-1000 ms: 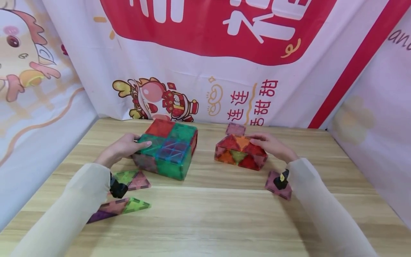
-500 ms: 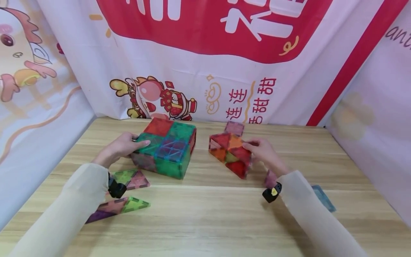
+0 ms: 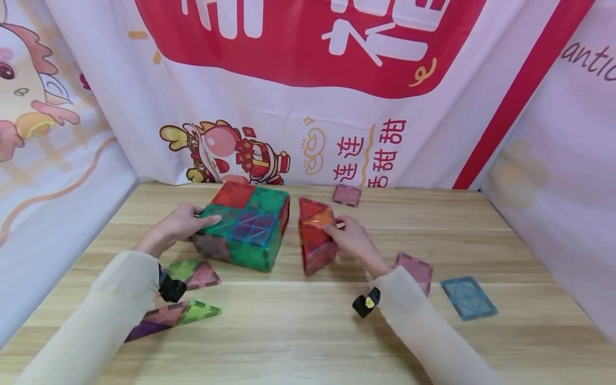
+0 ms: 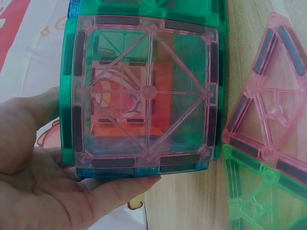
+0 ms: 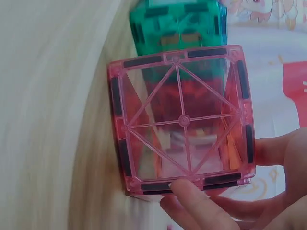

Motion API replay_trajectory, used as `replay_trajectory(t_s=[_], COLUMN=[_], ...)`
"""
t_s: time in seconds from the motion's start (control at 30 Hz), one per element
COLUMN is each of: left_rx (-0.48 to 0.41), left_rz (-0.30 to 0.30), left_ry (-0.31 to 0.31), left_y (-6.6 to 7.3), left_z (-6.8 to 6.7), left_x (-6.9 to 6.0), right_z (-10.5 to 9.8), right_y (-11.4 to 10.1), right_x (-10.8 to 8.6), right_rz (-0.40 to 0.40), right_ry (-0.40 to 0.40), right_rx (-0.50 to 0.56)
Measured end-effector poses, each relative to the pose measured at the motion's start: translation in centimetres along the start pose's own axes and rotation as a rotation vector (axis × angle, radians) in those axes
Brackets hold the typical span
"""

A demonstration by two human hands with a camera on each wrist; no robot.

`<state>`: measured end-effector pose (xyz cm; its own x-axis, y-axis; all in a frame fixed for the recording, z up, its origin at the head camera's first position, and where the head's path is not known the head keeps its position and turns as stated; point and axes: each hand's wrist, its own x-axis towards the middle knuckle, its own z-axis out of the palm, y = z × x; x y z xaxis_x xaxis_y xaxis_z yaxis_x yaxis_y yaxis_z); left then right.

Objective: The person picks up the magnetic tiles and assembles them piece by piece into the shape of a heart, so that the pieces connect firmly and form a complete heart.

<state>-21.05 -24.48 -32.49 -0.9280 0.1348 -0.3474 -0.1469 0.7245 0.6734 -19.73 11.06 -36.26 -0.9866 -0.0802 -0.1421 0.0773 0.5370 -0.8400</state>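
Observation:
A box of magnetic tiles [image 3: 255, 254], green, red and blue on top, stands left of the middle of the table. My left hand [image 3: 175, 227] grips its left side, thumb on the top; the left wrist view shows a clear pink square tile [image 4: 148, 91] on one face. To the right, apart from the box in the head view, is a smaller red and orange magnetic-tile block [image 3: 315, 243]. My right hand [image 3: 356, 243] holds it by its right side with thumb and fingers. In the right wrist view a pink square end tile [image 5: 184, 120] faces the camera.
Loose green and pink tiles [image 3: 204, 275] and a joined row of triangle tiles [image 3: 168, 315] lie by the left forearm. A pink tile [image 3: 415, 271] and blue tile [image 3: 468, 297] lie right; another pink tile [image 3: 346, 195] lies near the back cloth [image 3: 289, 101].
My right hand has brought the red and orange block left toward the box and turned it. The blue tile on the right has come into view. My left hand keeps its hold.

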Motion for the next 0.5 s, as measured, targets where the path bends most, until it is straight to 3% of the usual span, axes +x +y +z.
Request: replay_trajectory(t_s=[0.23, 0.5], left_rx=[0.014, 0.01], left_rz=[0.002, 0.01], left_ry=[0.025, 0.055], left_y=[0.2, 0.6], left_z=[0.2, 0.7], left_x=[-0.1, -0.3], right_z=[2.6, 3.4], right_y=[-1.5, -2.1], right_x=[-0.5, -0.7], right_rz=[-0.001, -0.035], right_ry=[-0.04, -0.003], right_rx=[0.1, 0.027])
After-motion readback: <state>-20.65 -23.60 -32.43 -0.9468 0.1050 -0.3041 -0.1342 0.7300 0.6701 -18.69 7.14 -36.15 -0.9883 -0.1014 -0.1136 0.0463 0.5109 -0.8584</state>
